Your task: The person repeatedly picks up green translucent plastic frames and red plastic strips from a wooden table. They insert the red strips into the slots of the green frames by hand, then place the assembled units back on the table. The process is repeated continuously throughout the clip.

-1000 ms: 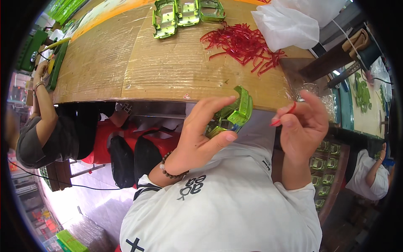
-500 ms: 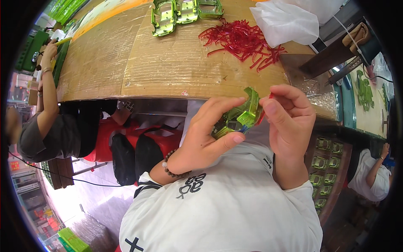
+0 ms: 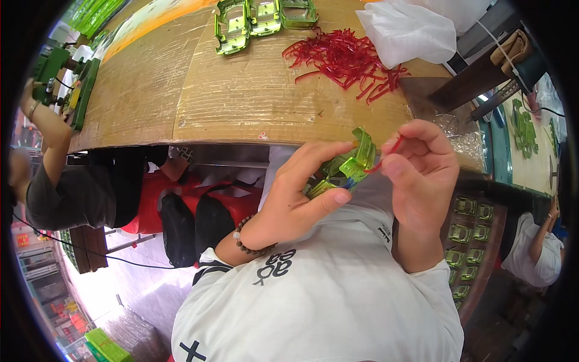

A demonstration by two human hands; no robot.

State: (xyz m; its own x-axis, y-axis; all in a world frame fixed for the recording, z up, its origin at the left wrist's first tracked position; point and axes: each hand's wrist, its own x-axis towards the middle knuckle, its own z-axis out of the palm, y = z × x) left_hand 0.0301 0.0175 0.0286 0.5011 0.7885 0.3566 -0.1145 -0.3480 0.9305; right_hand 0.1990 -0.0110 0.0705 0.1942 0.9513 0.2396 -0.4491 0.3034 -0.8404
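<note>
My left hand (image 3: 301, 193) grips a green plastic frame part (image 3: 348, 164) just below the table's near edge. My right hand (image 3: 422, 181) pinches a thin red strip (image 3: 389, 151) between thumb and forefinger, its tip touching the green part's right side. A pile of the same red strips (image 3: 347, 60) lies on the cardboard-covered table (image 3: 199, 90). Three more green frame parts (image 3: 259, 15) sit at the far edge of the table.
A white plastic bag (image 3: 410, 30) lies right of the red pile. A person (image 3: 48, 157) works at green parts on the left. Trays of green parts (image 3: 467, 241) stand at lower right, with another person (image 3: 537, 247) beyond them.
My right hand has come in from the right with the red strip and now meets the green part. My left hand has tilted the part a little.
</note>
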